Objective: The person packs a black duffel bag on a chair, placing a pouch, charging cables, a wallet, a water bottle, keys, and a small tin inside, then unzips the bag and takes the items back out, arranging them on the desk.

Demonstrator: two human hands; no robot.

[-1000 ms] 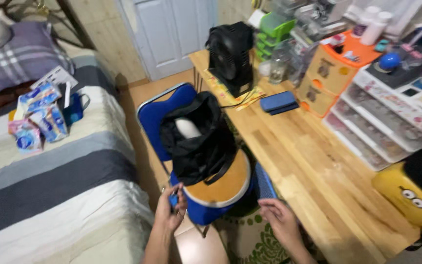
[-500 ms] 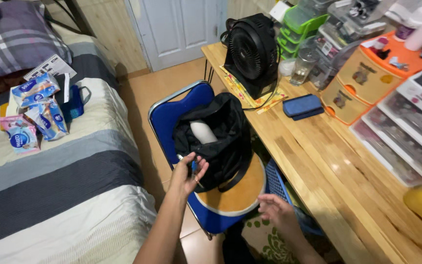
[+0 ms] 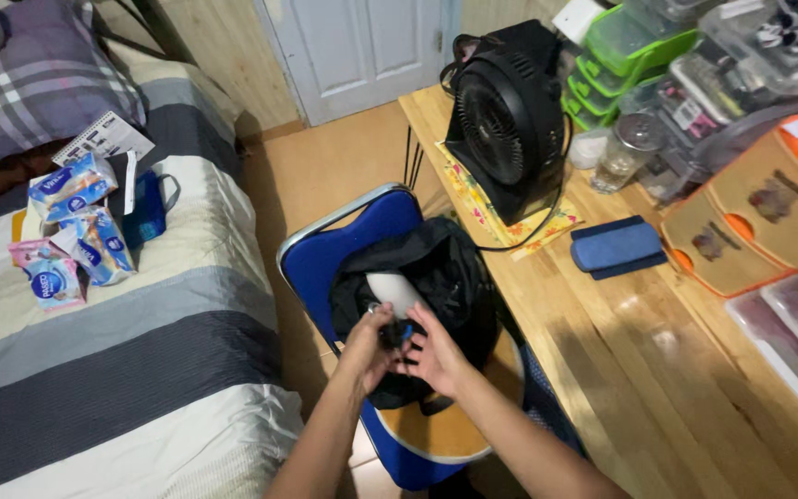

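Both hands meet at a black bag [image 3: 436,277] on a blue chair [image 3: 353,245].
The soft, crumpled bag shows a white object [image 3: 394,291] inside. Our left hand [image 3: 367,346] and right hand [image 3: 434,349], apart half a second earlier, now pinch its front edge together. A wooden desk [image 3: 639,370] with a black fan [image 3: 505,120] stands right, a striped bed [image 3: 113,351] left.

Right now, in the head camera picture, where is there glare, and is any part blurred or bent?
Head view: soft glare lies on the light wooden table; both hands at the black fabric bag on the blue folding chair look sharp; the wide lens bends edges near the white door.
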